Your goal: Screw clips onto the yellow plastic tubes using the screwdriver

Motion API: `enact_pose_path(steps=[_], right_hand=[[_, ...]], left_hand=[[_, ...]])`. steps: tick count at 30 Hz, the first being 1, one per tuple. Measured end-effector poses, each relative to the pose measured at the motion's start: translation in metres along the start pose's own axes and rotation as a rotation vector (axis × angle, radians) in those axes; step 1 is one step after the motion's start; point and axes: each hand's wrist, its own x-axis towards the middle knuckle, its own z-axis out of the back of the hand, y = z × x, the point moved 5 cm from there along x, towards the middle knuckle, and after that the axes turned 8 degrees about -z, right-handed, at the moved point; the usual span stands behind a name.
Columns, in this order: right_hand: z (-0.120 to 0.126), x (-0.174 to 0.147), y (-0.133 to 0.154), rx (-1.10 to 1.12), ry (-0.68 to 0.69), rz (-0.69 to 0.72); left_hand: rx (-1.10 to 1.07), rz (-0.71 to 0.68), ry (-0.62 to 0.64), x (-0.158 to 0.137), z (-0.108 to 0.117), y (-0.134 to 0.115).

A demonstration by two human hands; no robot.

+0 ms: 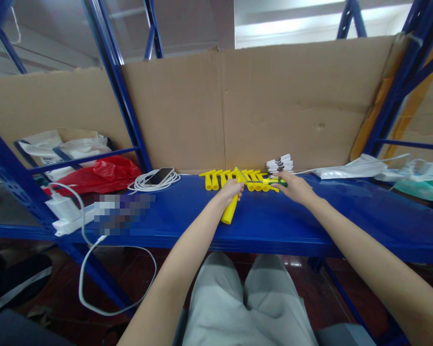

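Observation:
My left hand [233, 189] is closed around a yellow T-shaped piece with a round tube handle [229, 214], whose lower end points toward me. In my right hand [293, 186] is a screwdriver with a green and yellow handle [281, 182]. Its thin shaft points left and reaches the head of the held piece; whether the tip touches is too small to tell. Behind my hands, several similar yellow pieces [209, 180] lie in a row along the shelf. A stack of small white parts with dark ends [280, 164] lies just behind my right hand.
The blue shelf [187, 211] is backed by cardboard [173, 110] and framed by blue posts. To the left lie a phone [160, 176] on a coiled white cable [139, 183], a red bag [110, 175] and a white power strip [74, 221]. A white packet [350, 168] lies at right.

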Motion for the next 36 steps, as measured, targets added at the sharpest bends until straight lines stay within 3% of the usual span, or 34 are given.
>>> enact_pose_path(steps=[5,21,29,36], right_hand=[[-0.006,0.003,-0.006,0.071,-0.006,-0.047],[-0.002,0.004,-0.007,0.233,-0.057,0.050],[-0.009,0.002,-0.007,0.215,0.049,0.008],[-0.005,0.005,-0.010,0.266,-0.033,0.000]], left_hand=[[0.022,0.013,-0.013,0.002,0.002,0.002],[0.039,-0.011,-0.051,0.000,0.004,-0.002],[0.045,0.010,-0.088,0.001,0.007,-0.001],[0.027,0.000,-0.071,0.002,0.006,0.001]])
